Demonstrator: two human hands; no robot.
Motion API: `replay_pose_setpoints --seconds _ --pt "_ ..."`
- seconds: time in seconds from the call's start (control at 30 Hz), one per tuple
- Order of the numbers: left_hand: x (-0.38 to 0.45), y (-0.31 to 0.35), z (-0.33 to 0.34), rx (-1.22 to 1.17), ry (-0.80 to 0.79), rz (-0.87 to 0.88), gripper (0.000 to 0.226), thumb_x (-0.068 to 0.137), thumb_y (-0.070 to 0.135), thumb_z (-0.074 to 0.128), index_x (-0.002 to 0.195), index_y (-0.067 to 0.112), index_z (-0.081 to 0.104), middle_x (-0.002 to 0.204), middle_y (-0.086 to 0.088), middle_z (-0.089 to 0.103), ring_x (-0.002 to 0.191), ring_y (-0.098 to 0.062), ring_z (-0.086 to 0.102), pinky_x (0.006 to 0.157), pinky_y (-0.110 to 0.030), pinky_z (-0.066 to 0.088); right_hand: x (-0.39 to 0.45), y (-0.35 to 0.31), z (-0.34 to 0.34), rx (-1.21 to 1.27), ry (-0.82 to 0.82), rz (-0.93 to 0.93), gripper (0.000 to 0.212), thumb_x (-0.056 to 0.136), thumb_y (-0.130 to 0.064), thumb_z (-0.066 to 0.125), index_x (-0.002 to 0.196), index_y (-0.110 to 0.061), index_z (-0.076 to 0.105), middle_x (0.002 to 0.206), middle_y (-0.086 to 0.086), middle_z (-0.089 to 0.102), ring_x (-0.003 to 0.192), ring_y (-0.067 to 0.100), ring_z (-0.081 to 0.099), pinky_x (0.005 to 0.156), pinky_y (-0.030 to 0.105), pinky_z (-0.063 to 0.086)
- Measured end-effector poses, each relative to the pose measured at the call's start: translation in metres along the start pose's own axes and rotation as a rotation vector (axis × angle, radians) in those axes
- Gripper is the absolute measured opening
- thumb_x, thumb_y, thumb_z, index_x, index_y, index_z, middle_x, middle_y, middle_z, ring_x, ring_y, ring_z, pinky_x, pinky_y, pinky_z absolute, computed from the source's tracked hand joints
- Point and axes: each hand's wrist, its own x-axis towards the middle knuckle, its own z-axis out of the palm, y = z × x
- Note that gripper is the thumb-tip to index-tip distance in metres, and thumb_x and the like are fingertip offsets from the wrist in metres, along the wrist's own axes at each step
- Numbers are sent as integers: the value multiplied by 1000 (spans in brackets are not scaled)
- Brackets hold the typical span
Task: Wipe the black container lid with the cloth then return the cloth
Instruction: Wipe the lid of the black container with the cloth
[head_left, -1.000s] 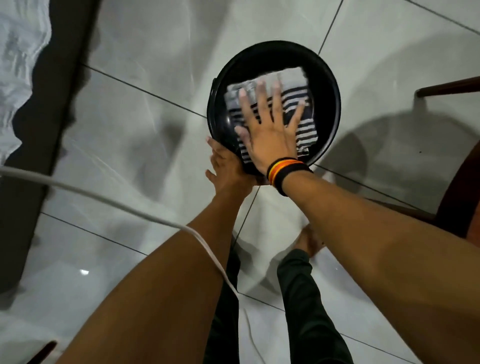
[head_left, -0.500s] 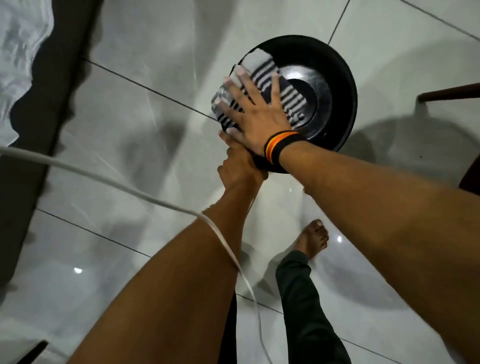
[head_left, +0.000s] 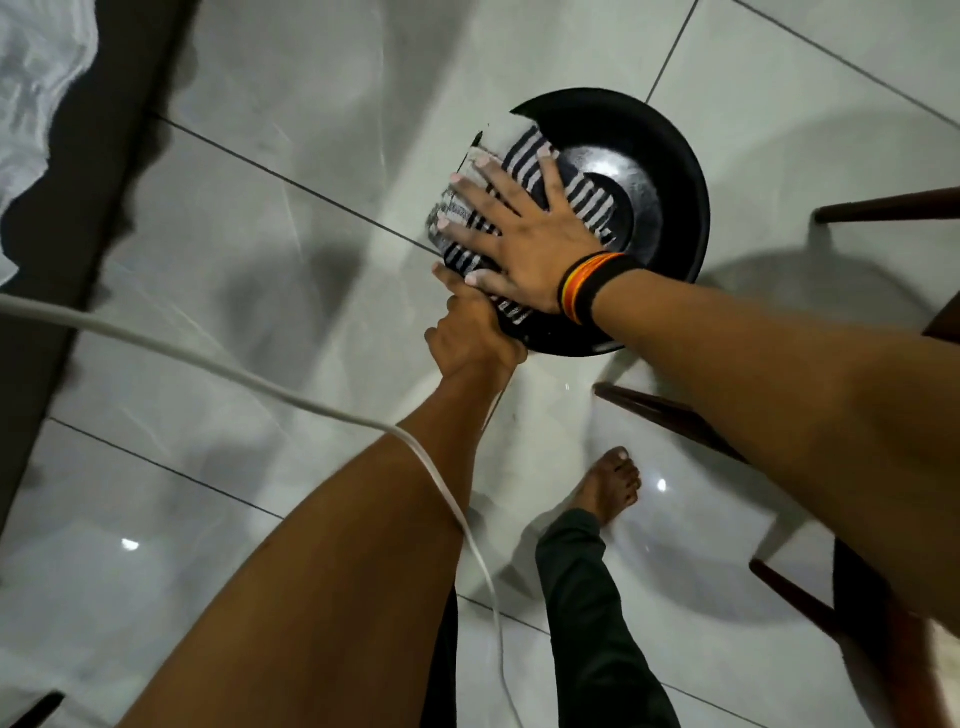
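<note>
The right hand (head_left: 524, 239) lies flat with fingers spread wide, palm pressing a folded black-and-white striped cloth (head_left: 582, 200) against the face of the black container lid (head_left: 660, 171); it presses the cloth rather than gripping it. A black and orange wristband (head_left: 589, 286) sits at the wrist, at the lid's near edge. The cloth covers the lid's left half and overhangs its left rim; the glossy centre and the right half are bare. The left hand (head_left: 470, 338) is closed on the lid's near rim, holding the lid up above the tiled floor (head_left: 249, 260); its fingertips are hidden under the rim. The lid appears tilted slightly toward the camera. Assessment: wiping is under way and the right half is probably not yet covered. To do the step well, the palm should keep even pressure and carry the cloth across the centre to the far and right rim in overlapping passes, while the left hand braces against that push. Risk: a one-point hold on the rim may let the lid tip under pressure. A white cable (head_left: 311, 410) crosses the left forearm below the lid, and dark wooden furniture legs (head_left: 675, 421) stand to the lid's right.
</note>
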Motion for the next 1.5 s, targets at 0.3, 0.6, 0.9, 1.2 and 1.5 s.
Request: replay_pose_setpoints --seconds 0.3,0.6,0.9,1.2,1.5 --pt "7 -1 5 18 14 -5 140 74 32 91 164 3 -12 138 -11 65 122 -35 66 109 -48 50 33 0 -9 213 116 470 55 106 -54 25 159 -38 28 175 5 5 162 32 -1 118 79 0" --pt "5 -2 1 -18 -16 29 138 75 36 92 164 3 -8 136 -10 67 125 -34 65 116 -48 44 -87 -29 47 294 231 740 59 109 -47 23 165 -33 10 175 6 4 162 34 3 120 76 6" --pt "0 3 4 -36 -44 8 137 79 39 88 163 0 -13 134 -12 68 126 -33 64 116 -50 44 -121 -4 72 26 129 111 69 99 -34 33 165 -35 13 174 11 10 160 36 12 124 71 10" --pt "-36 11 47 -461 -65 -227 145 77 24 93 161 6 -22 149 -14 60 144 -36 51 124 -46 35 -112 8 44 673 289 823 59 109 -37 36 165 -33 15 175 6 -3 162 32 -5 126 65 15" --pt "-91 -4 38 -256 138 6 142 77 28 91 163 7 -21 174 -21 -4 161 -44 -3 129 -54 10 -85 30 30 547 128 449 59 111 -36 34 164 -42 7 175 -2 -7 162 26 -9 126 66 5"
